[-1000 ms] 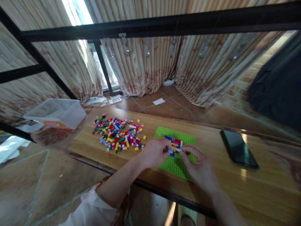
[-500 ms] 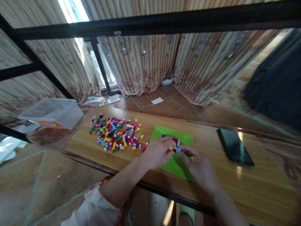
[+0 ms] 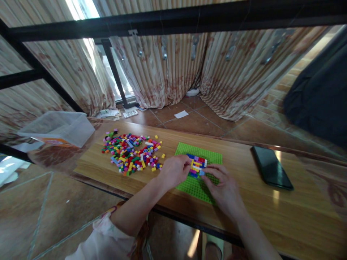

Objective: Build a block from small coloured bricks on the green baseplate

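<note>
A green studded baseplate (image 3: 199,189) lies on the wooden table, bearing a compact patch of coloured toy bricks (image 3: 197,163) in blue, red, yellow, white and purple. At the patch's near right corner is a light blue brick (image 3: 202,173), pinched between the thumb and fingers of my right hand (image 3: 225,186). Whether that brick is pressed onto the studs I cannot tell. My left hand (image 3: 174,171) is at the patch's left edge, fingertips closed together. What they grip, if anything, is hidden.
A pile of loose toy bricks (image 3: 132,153) spreads over the table's left part. Behind it stands a clear plastic bin (image 3: 62,128) with an orange label. A black phone (image 3: 271,167) lies to the right. Curtains (image 3: 162,72) hang beyond the table (image 3: 244,202).
My left hand has drawn back to the left, uncovering the brick patch. My right hand has shifted slightly left with the light blue brick. The view has moved a little.
</note>
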Tool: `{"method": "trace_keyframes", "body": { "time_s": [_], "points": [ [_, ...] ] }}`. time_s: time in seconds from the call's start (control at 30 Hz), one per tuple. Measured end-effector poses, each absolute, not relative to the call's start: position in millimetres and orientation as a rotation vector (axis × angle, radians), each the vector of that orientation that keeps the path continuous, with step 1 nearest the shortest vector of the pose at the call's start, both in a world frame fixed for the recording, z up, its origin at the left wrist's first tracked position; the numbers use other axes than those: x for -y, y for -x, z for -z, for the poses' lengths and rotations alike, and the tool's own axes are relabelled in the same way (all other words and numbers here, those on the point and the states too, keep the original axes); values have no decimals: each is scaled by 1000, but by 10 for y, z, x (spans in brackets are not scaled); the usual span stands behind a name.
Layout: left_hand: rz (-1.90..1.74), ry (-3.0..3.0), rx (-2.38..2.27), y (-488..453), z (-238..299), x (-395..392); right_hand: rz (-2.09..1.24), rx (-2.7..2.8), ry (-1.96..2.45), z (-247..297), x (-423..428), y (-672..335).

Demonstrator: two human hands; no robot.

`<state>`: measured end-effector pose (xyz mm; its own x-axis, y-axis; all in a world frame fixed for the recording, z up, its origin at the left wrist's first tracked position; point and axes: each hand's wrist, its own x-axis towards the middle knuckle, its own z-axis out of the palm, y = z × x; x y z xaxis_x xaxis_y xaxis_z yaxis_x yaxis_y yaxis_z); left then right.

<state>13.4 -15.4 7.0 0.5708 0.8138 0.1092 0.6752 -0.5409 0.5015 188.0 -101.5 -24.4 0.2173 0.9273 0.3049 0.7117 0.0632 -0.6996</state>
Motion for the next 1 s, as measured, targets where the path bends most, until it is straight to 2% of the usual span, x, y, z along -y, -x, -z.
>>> {"method": "trace_keyframes", "body": {
  "time_s": [0.17,0.7,1.0],
  "points": [
    [-454,-2402,-1199,-126,-82,170,-348,1496,1704,305,1004,-1859],
    [-360,-2458,-1217,-134,-131,207,-670,1156,1726,289,952,-1909],
    [-384,-2437,-1169,-136,-104,207,-534,1163,1900,310,858,-1795]
  ]
}}
